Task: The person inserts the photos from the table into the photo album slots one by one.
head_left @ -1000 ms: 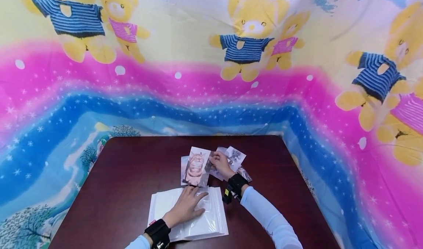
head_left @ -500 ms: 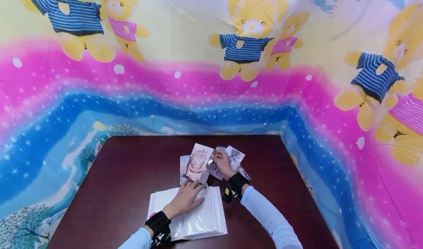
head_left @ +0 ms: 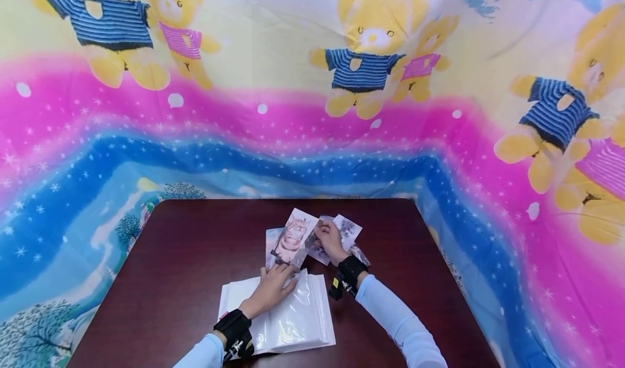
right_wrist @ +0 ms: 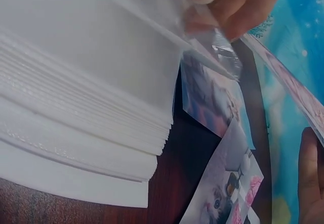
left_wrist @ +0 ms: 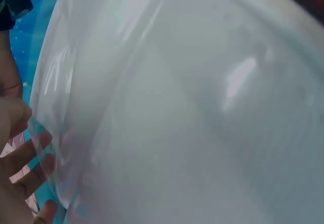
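A white photo album (head_left: 288,324) lies open on the table, its pages fitted with clear plastic sleeves. My left hand (head_left: 272,287) is at the album's far edge and pinches the lifted edge of a clear sleeve (left_wrist: 71,97), the plastic passing over some of its fingers. Beyond it, my right hand (head_left: 330,240) holds a cat photo (head_left: 295,235) by its right side, tilted up. The photo's lower end is right at the left fingertips. In the right wrist view the left hand (right_wrist: 233,3) bends the sleeve up, while the photo (right_wrist: 293,87) shows edge-on.
Several loose photos (head_left: 349,232) lie overlapping behind and beside the right hand. Another photo (head_left: 271,243) sticks out under the held one. The dark wooden table (head_left: 195,248) is backed by a bear-print cloth (head_left: 273,162).
The right hand has moved the cat photo slightly up and to the right, tilting it more. The left hand has shifted toward the album's far edge, where the sleeve now stands lifted.
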